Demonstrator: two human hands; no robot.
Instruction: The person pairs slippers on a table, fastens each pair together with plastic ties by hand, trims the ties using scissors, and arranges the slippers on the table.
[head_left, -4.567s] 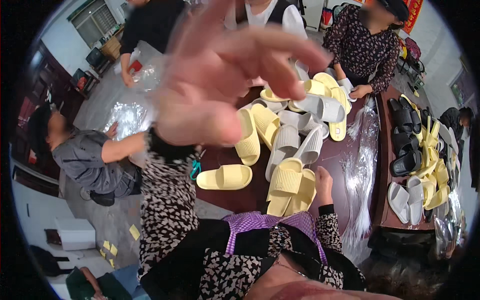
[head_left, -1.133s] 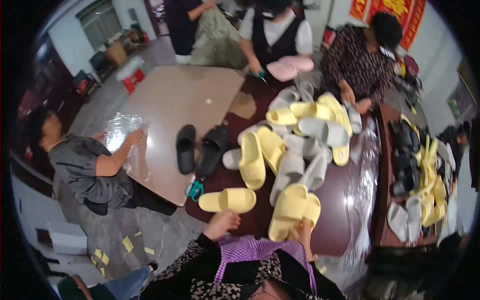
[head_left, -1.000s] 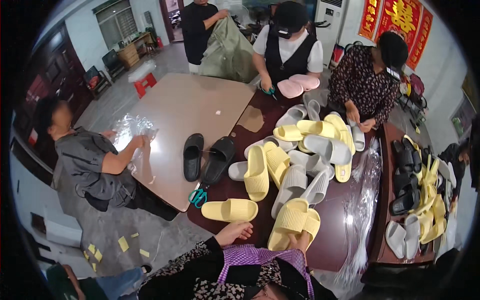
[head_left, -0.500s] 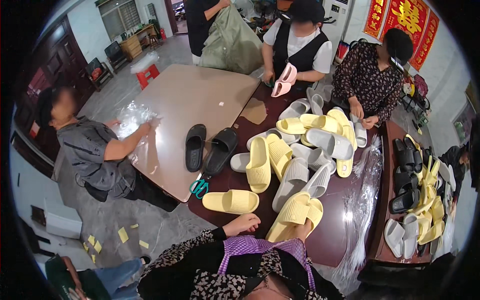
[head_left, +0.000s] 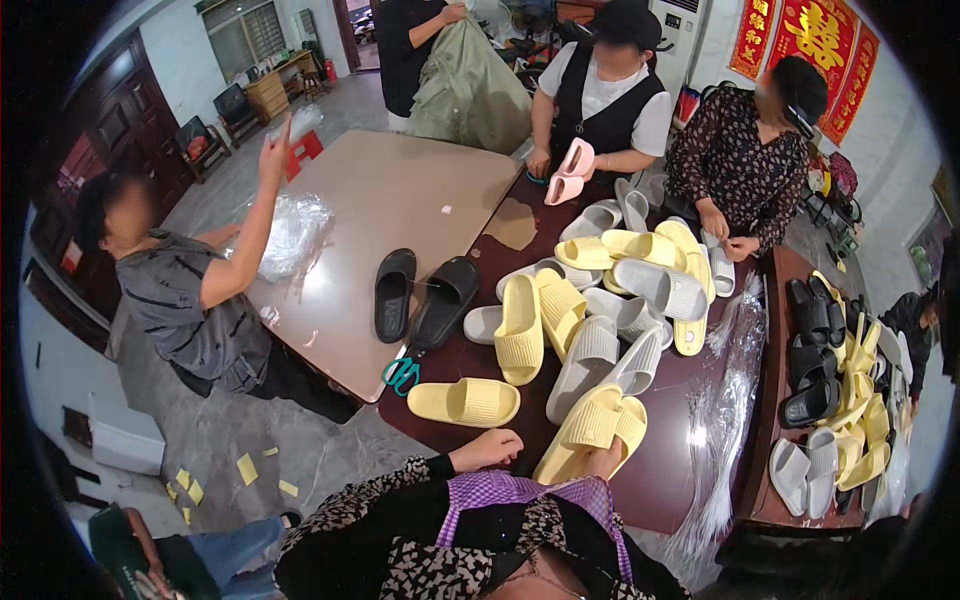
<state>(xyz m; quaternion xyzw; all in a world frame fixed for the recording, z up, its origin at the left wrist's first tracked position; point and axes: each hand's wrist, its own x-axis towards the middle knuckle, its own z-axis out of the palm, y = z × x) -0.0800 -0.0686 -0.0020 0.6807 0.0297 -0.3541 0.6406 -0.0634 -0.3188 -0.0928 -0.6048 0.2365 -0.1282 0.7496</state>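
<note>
My right hand (head_left: 604,459) is closed on a pair of yellow slippers (head_left: 588,425) at the near edge of the dark red table; its fingers are partly hidden by them. To the left, my left hand (head_left: 487,450) rests by the same edge, fingers loosely curled with nothing visible in them. Just beyond it lies a single yellow slipper (head_left: 465,402) on its sole. Further off, grey slippers (head_left: 584,370) and more yellow slippers (head_left: 519,330) are heaped together. Two black slippers (head_left: 445,300) lie across where the two tables meet, near teal-handled scissors (head_left: 402,374).
A co-worker (head_left: 190,290) sits at the left by clear plastic wrap (head_left: 296,235). Across the table, one person (head_left: 610,100) has pink slippers (head_left: 571,172) close by; another (head_left: 740,155) handles a grey slipper. Long plastic strips (head_left: 722,440) and a slipper-filled side table (head_left: 760,480) are at right.
The co-worker at left has raised an arm with a finger pointing up, off the plastic wrap. The pink slippers are slightly lower. My hands have barely moved.
</note>
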